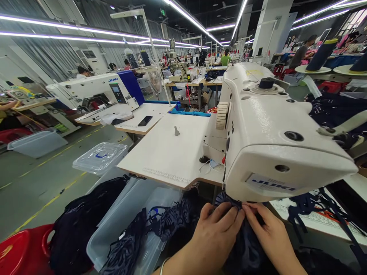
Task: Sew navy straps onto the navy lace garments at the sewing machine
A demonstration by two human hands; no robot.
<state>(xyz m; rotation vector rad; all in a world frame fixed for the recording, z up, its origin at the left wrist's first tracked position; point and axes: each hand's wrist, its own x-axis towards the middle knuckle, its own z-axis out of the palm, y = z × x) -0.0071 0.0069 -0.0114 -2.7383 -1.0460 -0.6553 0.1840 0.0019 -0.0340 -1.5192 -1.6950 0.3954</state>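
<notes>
A white JUKI sewing machine (275,133) fills the right half of the head view, and its head hides the needle area. Just below its front end, my left hand (219,225) is closed on dark navy fabric (249,248), fingers bent over the upper edge. Close beside it, my right hand (268,229) pinches the same fabric between thumb and fingertips. The cloth hangs down between my wrists; what kind of garment it is, I cannot make out.
A clear plastic bin (106,236) with navy pieces stands at lower left, near a red stool (25,244). Navy straps (315,210) lie on the right. Behind are a white tabletop (160,149), a phone (145,121) and another JUKI machine (94,89). People sit farther off.
</notes>
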